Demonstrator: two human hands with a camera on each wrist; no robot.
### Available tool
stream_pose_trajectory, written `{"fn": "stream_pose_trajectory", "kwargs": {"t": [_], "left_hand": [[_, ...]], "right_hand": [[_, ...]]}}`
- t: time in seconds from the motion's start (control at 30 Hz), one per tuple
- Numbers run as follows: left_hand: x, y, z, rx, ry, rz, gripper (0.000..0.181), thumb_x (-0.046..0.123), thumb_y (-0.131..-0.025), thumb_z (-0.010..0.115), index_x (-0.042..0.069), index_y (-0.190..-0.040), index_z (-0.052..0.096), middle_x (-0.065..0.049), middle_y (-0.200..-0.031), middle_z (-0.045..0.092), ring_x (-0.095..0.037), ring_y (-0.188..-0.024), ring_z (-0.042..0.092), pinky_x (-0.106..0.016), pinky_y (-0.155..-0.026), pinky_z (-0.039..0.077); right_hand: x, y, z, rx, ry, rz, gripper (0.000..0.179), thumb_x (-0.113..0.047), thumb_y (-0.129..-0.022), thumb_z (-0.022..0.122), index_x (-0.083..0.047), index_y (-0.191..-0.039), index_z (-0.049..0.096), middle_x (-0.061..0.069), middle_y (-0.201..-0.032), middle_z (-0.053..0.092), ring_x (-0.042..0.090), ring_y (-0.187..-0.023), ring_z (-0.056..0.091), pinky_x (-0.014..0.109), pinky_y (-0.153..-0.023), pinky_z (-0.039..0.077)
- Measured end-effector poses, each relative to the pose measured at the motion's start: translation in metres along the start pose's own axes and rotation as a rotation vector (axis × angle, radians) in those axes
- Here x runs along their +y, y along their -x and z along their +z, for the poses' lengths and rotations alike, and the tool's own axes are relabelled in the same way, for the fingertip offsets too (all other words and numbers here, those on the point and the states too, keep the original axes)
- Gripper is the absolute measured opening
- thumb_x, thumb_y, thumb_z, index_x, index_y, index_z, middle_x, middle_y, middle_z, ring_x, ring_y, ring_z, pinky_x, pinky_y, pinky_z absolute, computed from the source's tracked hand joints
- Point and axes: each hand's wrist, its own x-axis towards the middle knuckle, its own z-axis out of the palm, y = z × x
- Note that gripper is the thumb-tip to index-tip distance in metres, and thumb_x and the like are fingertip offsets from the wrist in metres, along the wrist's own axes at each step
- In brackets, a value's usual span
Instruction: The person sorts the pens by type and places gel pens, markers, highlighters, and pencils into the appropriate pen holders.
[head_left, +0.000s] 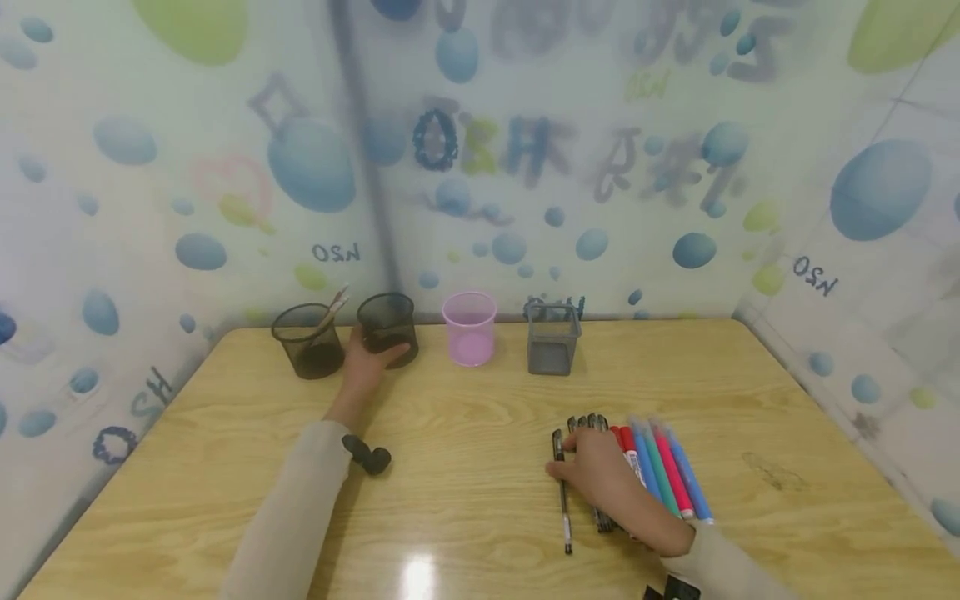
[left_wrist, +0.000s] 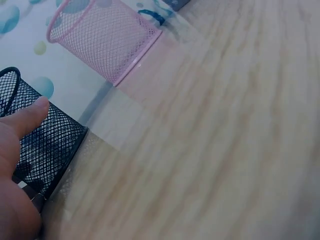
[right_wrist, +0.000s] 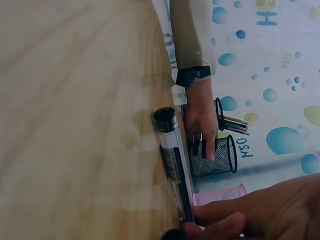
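Note:
My left hand [head_left: 367, 362] grips the lower part of a round black mesh pen cup [head_left: 388, 317], its thumb across the front in the left wrist view. That cup stands upright against the wall, second from the left. At the front right, my right hand [head_left: 603, 479] pinches a black-capped clear gel pen [head_left: 565, 515] between thumb and fingers. The pen [right_wrist: 172, 155] stretches away from the fingertips in the right wrist view. Several similar black pens [head_left: 603, 523] lie beneath and beside this hand, partly hidden by it. Colored markers [head_left: 678, 467] lie in a row just to their right.
Along the wall stand a black mesh cup [head_left: 309, 348] holding a few thin sticks or brushes, a pink mesh cup [head_left: 471, 343] and a grey square mesh holder [head_left: 550, 358]. The wooden table [head_left: 465, 450] meets a wall covering [head_left: 480, 208] printed with blue and green bubbles.

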Motion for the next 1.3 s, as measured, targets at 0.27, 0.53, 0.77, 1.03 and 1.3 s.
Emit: {"fn": "stream_pose_trajectory", "kwargs": {"t": [0.27,0.53,0.77,1.03,1.3], "left_hand": [[-0.002,0.013,-0.012,-0.100,-0.045,0.017,0.101,0.031,-0.075,0.083,0.002,-0.150,0.021,-0.021,-0.150,0.030,-0.035,-0.139,0.024,-0.043,-0.113,0.018],[-0.004,0.030,-0.018,-0.154,-0.062,0.085,0.092,0.028,-0.070,0.086,0.002,-0.142,0.034,-0.020,-0.139,0.044,-0.035,-0.132,0.036,-0.045,-0.111,0.024],[-0.002,0.047,-0.020,-0.201,-0.020,0.130,0.094,0.019,-0.068,0.088,0.000,-0.141,0.032,-0.021,-0.138,0.039,-0.036,-0.130,0.036,-0.048,-0.108,0.027],[0.000,0.055,-0.022,-0.326,-0.002,0.175,0.097,0.013,-0.068,0.087,-0.001,-0.143,0.028,-0.024,-0.138,0.041,-0.037,-0.130,0.036,-0.048,-0.111,0.020],[-0.001,0.052,-0.027,-0.414,0.085,0.219,0.089,0.001,-0.074,0.079,0.002,-0.145,0.026,-0.024,-0.140,0.040,-0.038,-0.132,0.033,-0.048,-0.111,0.019]], "right_hand": [[-0.005,-0.001,-0.003,-0.001,0.030,-0.028,0.027,-0.013,-0.079,0.076,0.005,-0.097,0.067,0.003,-0.068,0.061,0.012,-0.043,0.051,0.026,-0.043,0.044],[-0.005,-0.002,-0.003,0.000,0.021,-0.044,0.015,-0.009,-0.077,0.074,0.001,-0.085,0.067,0.001,-0.060,0.054,0.011,-0.043,0.048,0.026,-0.042,0.042],[-0.003,-0.004,-0.007,-0.012,-0.027,-0.037,0.011,-0.009,-0.079,0.072,-0.002,-0.074,0.065,-0.001,-0.053,0.046,0.009,-0.043,0.038,0.024,-0.043,0.034],[-0.009,-0.010,-0.015,0.007,-0.203,0.020,0.031,-0.011,-0.084,0.065,0.005,-0.110,0.064,0.005,-0.055,0.062,0.017,-0.042,0.054,0.027,-0.042,0.041],[-0.030,-0.024,-0.037,0.050,-0.485,0.040,0.041,-0.017,-0.090,0.062,0.004,-0.124,0.053,0.018,-0.069,0.067,0.033,-0.049,0.059,0.031,-0.045,0.045]]}}
